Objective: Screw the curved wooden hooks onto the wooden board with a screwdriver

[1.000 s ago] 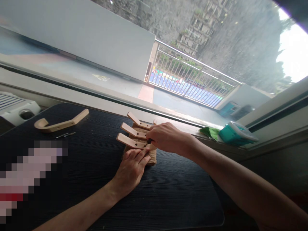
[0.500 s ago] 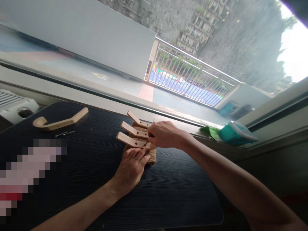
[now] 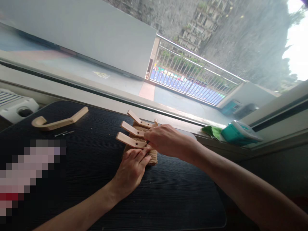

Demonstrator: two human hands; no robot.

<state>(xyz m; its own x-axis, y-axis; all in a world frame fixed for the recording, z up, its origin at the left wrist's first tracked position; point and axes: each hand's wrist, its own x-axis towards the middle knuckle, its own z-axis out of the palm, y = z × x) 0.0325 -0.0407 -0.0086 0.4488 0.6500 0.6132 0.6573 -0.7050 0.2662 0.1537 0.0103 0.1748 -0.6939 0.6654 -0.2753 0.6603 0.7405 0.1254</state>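
Several pale wooden hooks lie side by side across a rough brown block, with dark holes along their shanks. My left hand is closed over the near side of the block, its fingertips reaching the nearest hook. Over the right part of the hooks my right hand is closed around a screwdriver, mostly hidden in the fist; a bit of its dark handle shows, pointing down at the nearest hook. The hooks' right ends are largely covered by that hand.
A loose wooden hook and two thin small metal pieces lie left on the black table. A teal box and a green cloth sit on the sill. A white appliance stands at left. Pixelated patches hide the lower left.
My right hand has turned slightly and shifted a little lower, over the nearest hook. My left hand stays on the block. The camera view has shifted slightly.
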